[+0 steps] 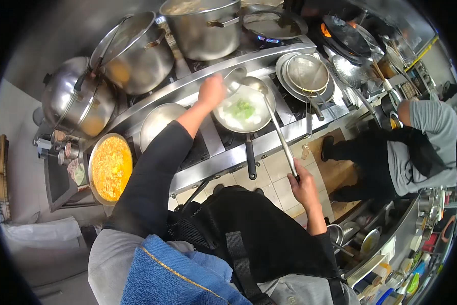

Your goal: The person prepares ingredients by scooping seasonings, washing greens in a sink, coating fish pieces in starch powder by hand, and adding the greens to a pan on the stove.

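Observation:
My left hand (pixel 212 90) is closed on a small shiny metal bowl (pixel 234 78), tilted over the far left rim of a frying pan (pixel 250 128). The fingers of my right hand (pixel 306 185) wrap the dark end of a long ladle (pixel 279 129). The ladle's head lies above the pan's far side, close to the bowl. Chopped pale green vegetable (pixel 239 109) sits in the pan amid whitish contents. The pan's black handle (pixel 251 161) points toward me, untouched. I cannot make out what is inside the bowl or the ladle.
Large steel pots (pixel 203 33) line the back of the stove. A wide bowl of orange-yellow food (pixel 110 168) is at left, near another pan (pixel 160 122). Strainers (pixel 308 72) rest at right. Flame shows under a wok (pixel 346 35). A co-worker (pixel 421 142) stands at right.

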Motion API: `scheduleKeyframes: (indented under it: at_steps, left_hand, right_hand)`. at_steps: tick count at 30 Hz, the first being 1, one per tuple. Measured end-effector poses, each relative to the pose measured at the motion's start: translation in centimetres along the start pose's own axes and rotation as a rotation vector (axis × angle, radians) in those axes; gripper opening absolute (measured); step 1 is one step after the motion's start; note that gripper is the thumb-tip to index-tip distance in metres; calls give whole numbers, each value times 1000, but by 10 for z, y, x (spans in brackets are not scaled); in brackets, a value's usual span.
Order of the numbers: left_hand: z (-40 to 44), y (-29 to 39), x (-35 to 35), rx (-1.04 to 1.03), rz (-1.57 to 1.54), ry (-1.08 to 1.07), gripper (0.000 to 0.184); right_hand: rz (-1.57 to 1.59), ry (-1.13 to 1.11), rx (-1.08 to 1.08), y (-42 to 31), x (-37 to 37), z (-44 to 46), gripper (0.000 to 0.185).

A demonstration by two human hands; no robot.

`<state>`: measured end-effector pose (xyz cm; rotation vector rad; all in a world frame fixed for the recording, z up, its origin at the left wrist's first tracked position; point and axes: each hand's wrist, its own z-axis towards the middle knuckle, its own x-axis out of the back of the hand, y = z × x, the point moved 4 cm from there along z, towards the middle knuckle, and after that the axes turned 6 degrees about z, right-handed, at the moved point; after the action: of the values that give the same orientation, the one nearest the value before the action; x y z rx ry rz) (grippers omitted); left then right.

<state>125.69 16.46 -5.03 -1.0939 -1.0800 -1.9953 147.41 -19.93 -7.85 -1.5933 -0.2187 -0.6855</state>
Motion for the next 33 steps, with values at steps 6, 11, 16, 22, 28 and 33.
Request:
scheduleKeyframes:
  at_steps: [6, 11, 16, 22, 28, 33]
  left_hand:
    - [11, -19, 20, -80, -41, 156, 14]
    - [-1, -65, 18, 238, -211, 102, 21]
    - [-21, -47, 19, 221, -148, 74, 20]
    - [-23, -26, 6, 101, -300, 88, 18]
    - [-7, -18, -1, 96, -237, 70, 18]
    - [-5, -62, -29, 394, -431, -80, 16]
  right_hand:
    - [-42, 1, 97, -14, 4, -13, 54]
    - [-95, -104, 16, -2, -3, -17, 54]
    - [-29, -78, -9, -11, -6, 1, 55]
    - [-110, 2, 148, -39, 8, 7, 52]
    - [-113, -47, 62, -23, 4, -6, 57]
    - [197, 13, -144, -3, 3, -18, 46]
